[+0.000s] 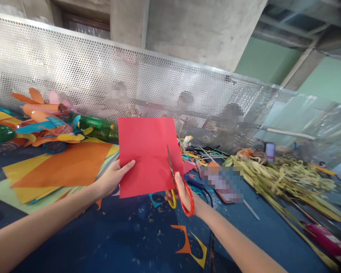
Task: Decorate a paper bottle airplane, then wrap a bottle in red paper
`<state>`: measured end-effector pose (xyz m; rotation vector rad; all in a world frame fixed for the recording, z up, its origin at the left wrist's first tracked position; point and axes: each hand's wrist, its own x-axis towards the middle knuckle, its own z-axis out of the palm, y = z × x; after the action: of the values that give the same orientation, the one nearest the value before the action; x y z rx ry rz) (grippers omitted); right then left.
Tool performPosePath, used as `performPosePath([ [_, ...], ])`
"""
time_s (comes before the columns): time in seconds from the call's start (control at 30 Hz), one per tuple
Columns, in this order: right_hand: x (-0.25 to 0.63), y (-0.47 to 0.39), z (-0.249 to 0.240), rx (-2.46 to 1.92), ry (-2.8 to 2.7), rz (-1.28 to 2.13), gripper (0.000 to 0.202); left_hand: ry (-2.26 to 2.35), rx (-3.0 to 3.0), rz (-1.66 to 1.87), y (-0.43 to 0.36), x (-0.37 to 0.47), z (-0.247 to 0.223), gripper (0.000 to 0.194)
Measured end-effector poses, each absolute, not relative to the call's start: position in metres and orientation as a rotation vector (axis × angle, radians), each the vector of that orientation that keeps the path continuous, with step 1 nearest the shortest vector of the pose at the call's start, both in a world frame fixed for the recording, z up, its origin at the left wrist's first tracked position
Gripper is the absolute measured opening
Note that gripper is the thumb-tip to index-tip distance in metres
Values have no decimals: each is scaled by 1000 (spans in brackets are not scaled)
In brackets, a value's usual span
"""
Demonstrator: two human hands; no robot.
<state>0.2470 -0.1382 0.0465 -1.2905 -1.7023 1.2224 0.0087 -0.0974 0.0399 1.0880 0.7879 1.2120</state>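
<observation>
A sheet of red paper [146, 151] is held up over the blue table. My left hand [112, 178] grips its left edge, thumb on the front face and the other fingers hidden behind. In my right hand [184, 191] are scissors [190, 203] with red and yellow handles, my thumb through the red loop. One blade lies in front of the sheet near its lower right part, pointing up; the other blade is hidden, apparently behind the paper.
Coloured paper sheets [65, 167], green bottles [95, 127] and paper-and-bottle models [49, 121] lie left. Paper scraps [184, 239] are in front. Right are a blue glue gun [194, 182], a phone [229, 193] and dried stalks [267, 185]. A perforated metal screen [153, 83] stands behind.
</observation>
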Motion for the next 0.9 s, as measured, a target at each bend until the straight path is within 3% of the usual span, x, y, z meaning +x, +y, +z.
performPosePath([
  [0.3,244,-134,31,-1395,-1717,1037,73,775,1065,1202,-99,9,38,42],
  [0.9,238,-130,20,-1390,-1510,1087,66,786,1039,1220,-99,11,38,39],
])
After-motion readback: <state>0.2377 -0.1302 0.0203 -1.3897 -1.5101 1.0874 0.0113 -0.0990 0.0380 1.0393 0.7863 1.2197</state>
